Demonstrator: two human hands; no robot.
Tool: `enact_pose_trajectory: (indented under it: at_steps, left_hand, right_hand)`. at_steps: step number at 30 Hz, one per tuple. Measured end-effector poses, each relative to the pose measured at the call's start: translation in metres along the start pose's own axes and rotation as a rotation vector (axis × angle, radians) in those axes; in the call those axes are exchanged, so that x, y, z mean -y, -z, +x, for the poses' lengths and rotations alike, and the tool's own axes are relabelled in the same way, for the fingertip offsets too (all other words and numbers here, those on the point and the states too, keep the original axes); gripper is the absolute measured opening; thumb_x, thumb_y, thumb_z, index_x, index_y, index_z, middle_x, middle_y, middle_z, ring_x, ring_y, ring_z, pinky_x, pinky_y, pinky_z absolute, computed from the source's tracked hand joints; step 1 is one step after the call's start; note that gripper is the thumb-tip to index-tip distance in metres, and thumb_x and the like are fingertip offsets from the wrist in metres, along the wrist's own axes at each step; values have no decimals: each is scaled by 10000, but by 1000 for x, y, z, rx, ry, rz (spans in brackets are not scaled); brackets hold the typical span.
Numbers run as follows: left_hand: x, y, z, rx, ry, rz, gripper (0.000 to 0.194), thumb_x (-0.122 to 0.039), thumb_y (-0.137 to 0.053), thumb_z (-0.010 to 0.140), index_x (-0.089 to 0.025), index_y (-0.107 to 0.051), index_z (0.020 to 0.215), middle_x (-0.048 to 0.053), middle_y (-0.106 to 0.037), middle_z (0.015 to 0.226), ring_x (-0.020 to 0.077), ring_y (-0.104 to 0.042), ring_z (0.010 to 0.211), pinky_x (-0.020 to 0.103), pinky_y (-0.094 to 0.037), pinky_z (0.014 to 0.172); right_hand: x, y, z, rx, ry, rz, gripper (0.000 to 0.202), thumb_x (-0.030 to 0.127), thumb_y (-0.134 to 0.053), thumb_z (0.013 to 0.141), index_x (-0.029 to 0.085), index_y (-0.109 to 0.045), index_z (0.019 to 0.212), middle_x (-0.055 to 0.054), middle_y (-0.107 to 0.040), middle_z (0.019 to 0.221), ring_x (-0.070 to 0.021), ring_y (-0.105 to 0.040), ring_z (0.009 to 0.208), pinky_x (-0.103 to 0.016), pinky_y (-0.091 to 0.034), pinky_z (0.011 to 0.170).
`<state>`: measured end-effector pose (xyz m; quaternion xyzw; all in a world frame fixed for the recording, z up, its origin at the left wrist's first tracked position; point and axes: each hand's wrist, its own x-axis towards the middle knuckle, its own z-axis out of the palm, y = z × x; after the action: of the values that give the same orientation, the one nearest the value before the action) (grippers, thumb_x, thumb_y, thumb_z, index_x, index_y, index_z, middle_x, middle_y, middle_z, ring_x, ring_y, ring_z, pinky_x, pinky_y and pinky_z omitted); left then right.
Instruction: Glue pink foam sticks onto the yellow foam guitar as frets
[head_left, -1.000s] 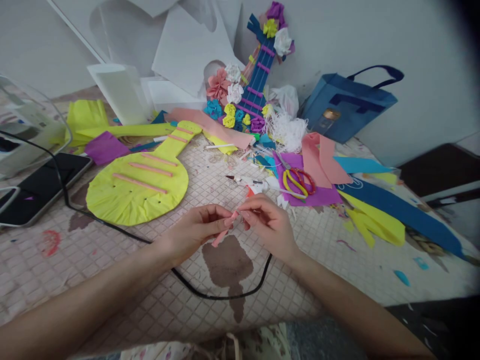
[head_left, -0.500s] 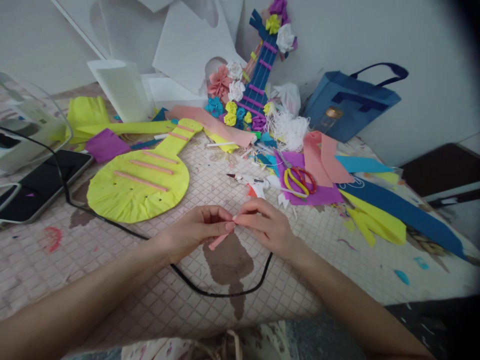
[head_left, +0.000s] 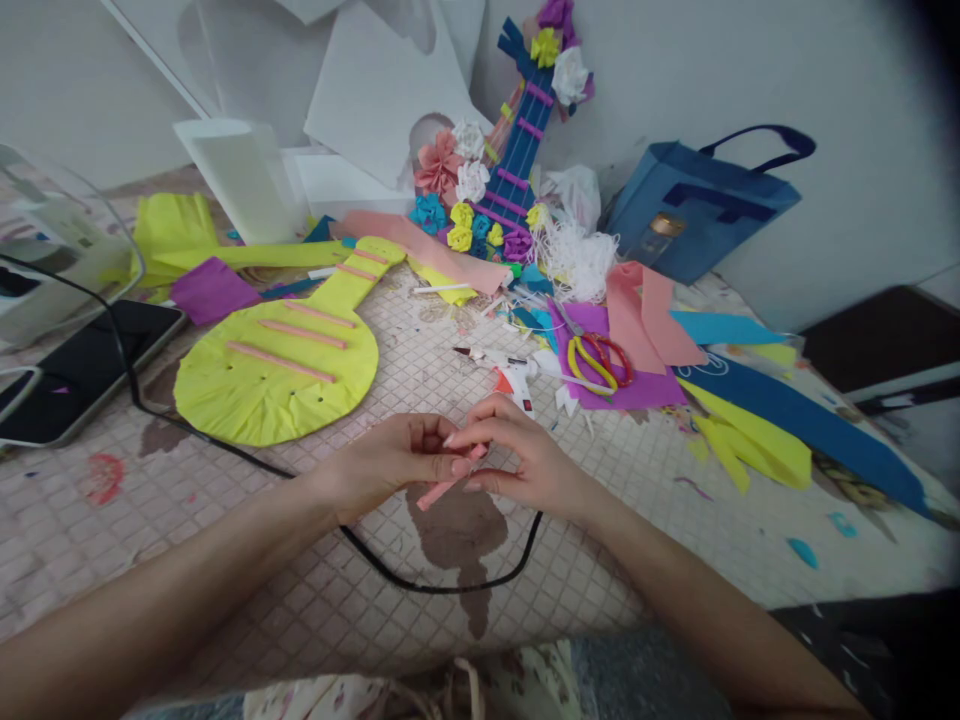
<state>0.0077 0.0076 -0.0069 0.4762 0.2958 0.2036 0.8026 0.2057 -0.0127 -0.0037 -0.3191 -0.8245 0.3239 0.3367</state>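
Pinched between the thumb and fingers of my left hand [head_left: 379,462] is a short folded strip of pink crepe paper [head_left: 439,492], slanting down to the left. My right hand [head_left: 536,458] is around the strip's upper end with thumb and fingers apart; whether a fingertip touches the paper I cannot tell. Beyond my left hand lies a yellow paper-covered guitar shape [head_left: 300,385] with several pink strips across it. A white and orange glue gun [head_left: 514,372] rests on the table past my right hand.
Red and yellow scissors [head_left: 592,362] lie on purple paper [head_left: 637,392]. A black cable [head_left: 420,588] loops beneath my hands. A phone [head_left: 90,365] is at left. At the back are a flower-trimmed blue guitar [head_left: 525,135], a blue bag [head_left: 697,215] and white string [head_left: 577,260].
My right thumb and fingers have parted from their pinch at the strip's upper end, and more of that end shows. My left hand keeps hold in nearly the same place.
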Motion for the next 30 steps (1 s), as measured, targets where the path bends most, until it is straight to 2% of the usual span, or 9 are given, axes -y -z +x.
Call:
enact_pose_trajectory:
  at_steps: [4,6,9,11,16,19,23,26,30]
  left_hand:
    - [-1,1,1,-36,-22,-19,257,-283,-741,701,-141,-595,858,-1,-581,743,67,-463,554,200,-313,508]
    - [0,1,1,-30,-15,-29,275,-290,-737,707,-149,-582,885,-4,-577,716,70,-464,540,197,-298,485]
    - [0,0,1,-23,-25,-39,284,-296,-732,713,-153,-567,894,-17,-569,664,63,-454,502,199,-296,483]
    - [0,0,1,-34,-39,-40,272,-289,-731,716,-148,-568,881,-27,-565,644,50,-443,469,200,-296,489]
    - [0,-2,1,-57,-55,-80,245,-269,-730,724,-142,-580,871,-42,-552,641,36,-452,441,195,-290,472]
    - [-1,-3,0,-64,-34,-143,251,-278,-729,732,-139,-594,893,-44,-541,645,31,-447,463,185,-301,473]
    - [-1,-4,-1,-98,3,-246,278,-274,-757,704,-131,-607,889,-24,-550,677,45,-460,527,174,-334,479]
    - [0,-3,0,-95,1,-279,265,-263,-757,707,-132,-613,889,-22,-556,683,41,-467,537,169,-345,499]
    - [2,-1,-1,-57,-8,-232,232,-277,-735,733,-132,-612,866,-26,-565,638,36,-460,491,170,-313,486]
  right_hand:
    - [-1,0,-1,-81,1,108,583,500,-669,736,253,-493,1234,-73,-505,1079,-198,-505,977,-385,-476,842]
    - [-2,1,-2,-222,8,171,471,504,-631,773,245,-537,1154,-65,-512,1044,-185,-520,911,-378,-482,806]
    - [-2,2,-4,-444,-23,166,122,334,-565,867,214,-577,883,-21,-534,821,-150,-525,762,-321,-466,703]
    - [-2,1,-8,-515,-79,113,112,267,-538,882,204,-539,789,1,-512,714,-139,-505,691,-291,-431,637]
    - [0,-6,-15,-519,-162,41,272,299,-411,941,200,-452,691,29,-421,584,-116,-427,539,-272,-344,517]
    - [3,-6,-15,-496,-101,-28,355,334,-385,951,194,-471,635,21,-435,557,-117,-436,514,-275,-349,496]
    - [8,-1,-12,-423,114,-213,286,372,-418,936,216,-655,972,-55,-575,819,-183,-563,764,-333,-461,646]
    - [8,-1,-10,-358,192,-316,318,344,-418,938,263,-598,1187,-63,-537,894,-188,-541,804,-343,-477,665]
    - [2,-5,-9,-266,230,-370,346,310,-421,937,282,-516,1268,-67,-487,965,-193,-511,862,-366,-485,734]
